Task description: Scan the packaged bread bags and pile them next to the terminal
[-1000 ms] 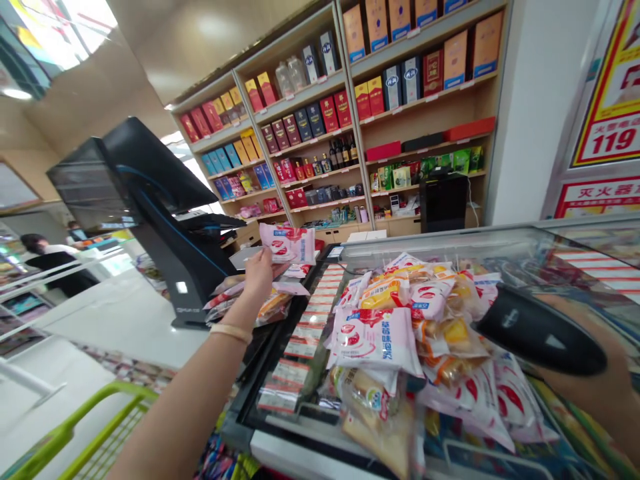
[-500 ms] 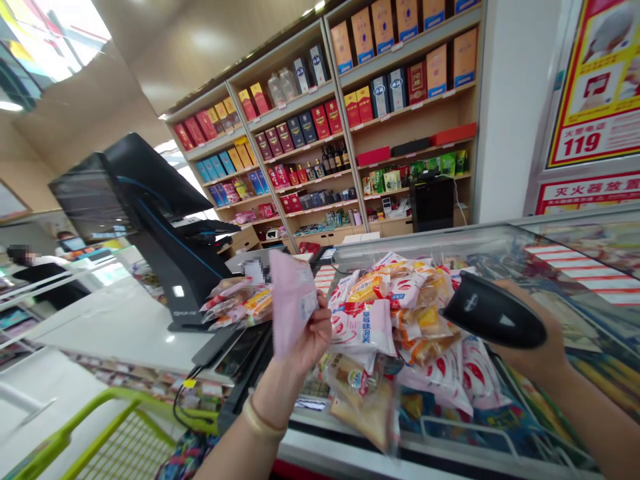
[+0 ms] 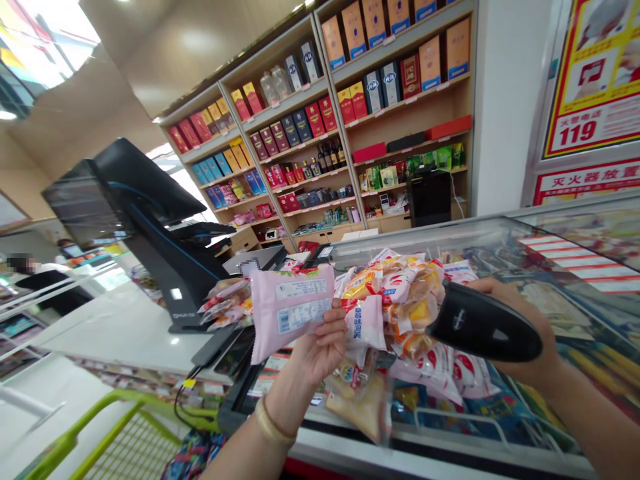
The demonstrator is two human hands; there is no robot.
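Note:
My left hand [image 3: 323, 347] grips a pink snack packet [image 3: 293, 303] by its right edge, and the packet's printed back with a barcode faces me. Wrapped in my right hand [image 3: 533, 327] is a black handheld barcode scanner [image 3: 483, 323], its head pointing left toward the packets. Between my hands a heap of wrapped snacks [image 3: 415, 313] in pink, orange and clear packaging lies on the glass top. A clear packet with a pale bread-like piece [image 3: 360, 403] rests at the front of the heap.
A black checkout terminal [image 3: 165, 233] stands on the white counter [image 3: 115, 320] to the left, with more packets beside its base. A green shopping cart [image 3: 125, 427] is at lower left. The glass-topped freezer [image 3: 540, 267] extends right. Stocked shelves [image 3: 345, 123] line the back; a person [image 3: 45, 283] is far left.
My left hand has turned the pink packet from nearly edge-on so its barcode side shows broadly. The hand sits slightly further right and lower; the scanner has shifted slightly left.

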